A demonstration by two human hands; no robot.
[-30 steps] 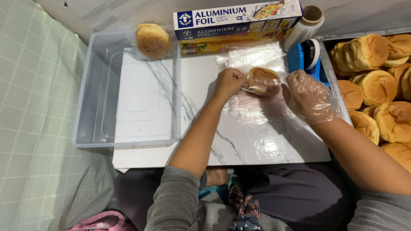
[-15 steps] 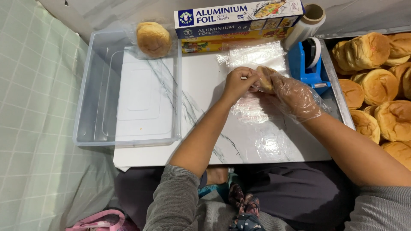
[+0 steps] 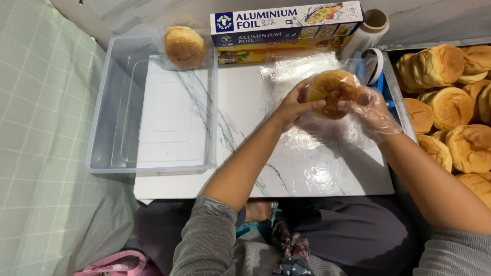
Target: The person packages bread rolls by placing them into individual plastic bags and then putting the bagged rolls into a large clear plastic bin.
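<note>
Empty bin [image 3: 110, 128] w/ wrapped bun [image 3: 184, 47] sitting at its far rim. L hand [image 3: 292, 107] and R hand [image 3: 372, 110] are gripping bun [image 3: 332, 92] betw. them above film [image 3: 317, 168], fingers clamped on both sides; hands equally near. Tray of buns [image 3: 450, 117] lying at right.

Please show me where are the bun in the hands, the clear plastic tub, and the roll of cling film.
Bun [image 3: 331, 92]: head view, on the middle of its brown top.
Clear plastic tub [image 3: 102, 128]: head view, on its left wall.
Roll of cling film [image 3: 369, 29]: head view, on the roll's side near its open cardboard end.
</note>
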